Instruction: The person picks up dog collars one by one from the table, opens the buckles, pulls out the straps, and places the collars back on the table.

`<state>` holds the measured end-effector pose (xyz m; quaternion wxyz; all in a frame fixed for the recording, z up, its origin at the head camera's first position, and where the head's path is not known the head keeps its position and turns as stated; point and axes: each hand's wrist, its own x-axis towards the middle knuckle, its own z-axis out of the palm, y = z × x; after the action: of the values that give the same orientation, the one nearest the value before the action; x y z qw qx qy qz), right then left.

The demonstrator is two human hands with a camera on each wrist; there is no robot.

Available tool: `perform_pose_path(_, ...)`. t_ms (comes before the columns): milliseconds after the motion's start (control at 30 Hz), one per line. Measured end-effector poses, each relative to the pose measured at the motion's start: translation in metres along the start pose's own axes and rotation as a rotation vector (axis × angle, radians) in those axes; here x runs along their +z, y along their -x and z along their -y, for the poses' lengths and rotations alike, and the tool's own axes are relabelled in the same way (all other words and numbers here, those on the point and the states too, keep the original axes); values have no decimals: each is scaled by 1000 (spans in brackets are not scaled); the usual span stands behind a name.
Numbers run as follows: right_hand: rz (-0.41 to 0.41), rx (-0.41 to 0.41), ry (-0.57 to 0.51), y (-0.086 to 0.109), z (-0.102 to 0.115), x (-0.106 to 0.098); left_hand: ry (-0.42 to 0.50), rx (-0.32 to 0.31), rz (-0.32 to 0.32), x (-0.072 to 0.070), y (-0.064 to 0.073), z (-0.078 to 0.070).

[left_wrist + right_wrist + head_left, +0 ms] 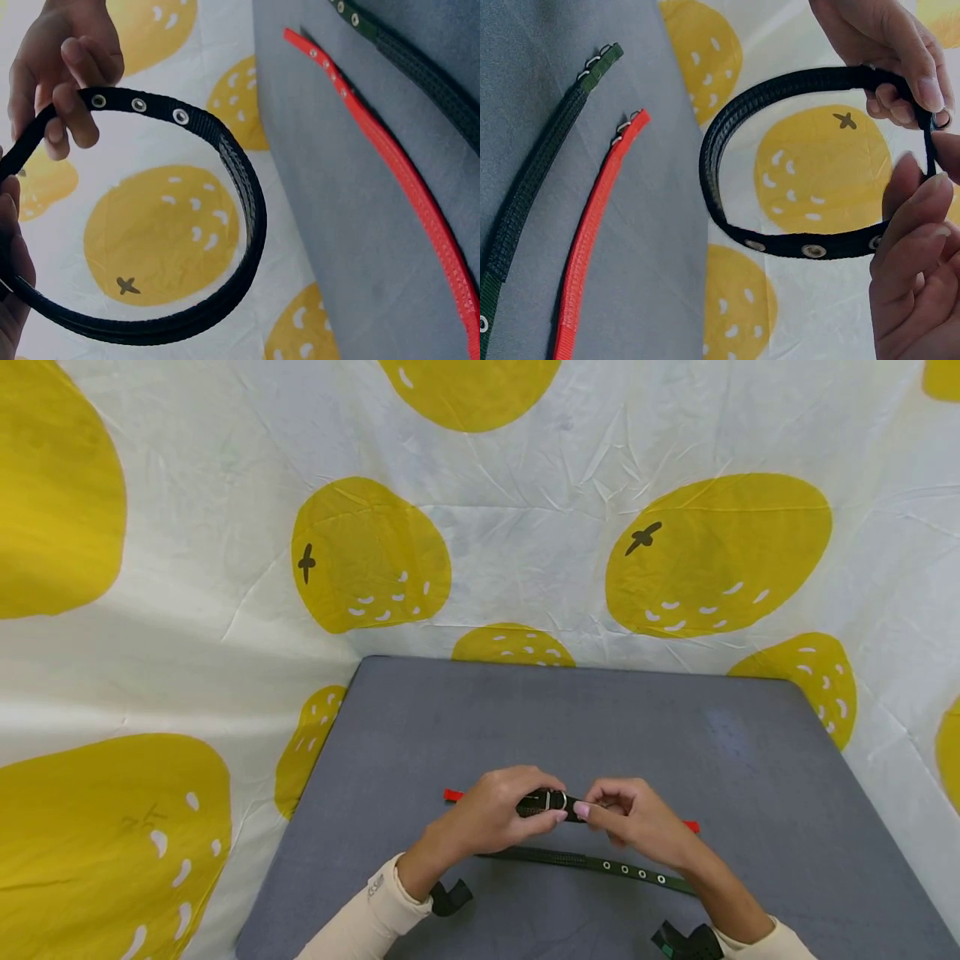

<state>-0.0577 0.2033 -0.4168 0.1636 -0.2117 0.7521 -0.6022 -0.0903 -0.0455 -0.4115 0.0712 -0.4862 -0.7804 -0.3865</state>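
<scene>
Both hands hold a black collar (255,210) bent into a loop, raised above the grey table. My left hand (495,810) grips its buckle end, where a metal ring shows between the hands in the head view. With thumb and fingers, my right hand (637,818) pinches the strap's other end close by the buckle. Metal eyelets (814,250) line that part of the strap. The wrist views show the band's padded inner side. Fingers hide part of the buckle, and I cannot tell whether the strap runs through it.
A red collar (592,240) lies stretched out on the grey table (570,718), partly behind the hands in the head view. Nearer the body lies a dark green collar (555,857) with eyelets. A white cloth (525,560) printed with yellow fruit hangs behind the table.
</scene>
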Motion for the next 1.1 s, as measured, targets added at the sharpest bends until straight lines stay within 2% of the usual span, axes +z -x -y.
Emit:
perform_pose_path(333,-106,87,86,-4,7,3,61,-69,-2,-1,-2,0)
perform_pose_path(600,-144,38,30,-2,6,3,90,-90,-71,1,0,4)
perform_pose_path(700,-164,38,18,-2,5,3,88,-75,-93,2,1,8)
perform_pose_path(933,-233,41,5,-1,1,3,-43,33,-130,0,2,14)
perform_pose_path(1033,-276,15,4,-1,-1,2,-71,41,-133,-2,2,15)
perform_pose_path(1100,-322,-8,5,0,-1,3,-70,22,-134,-2,2,15)
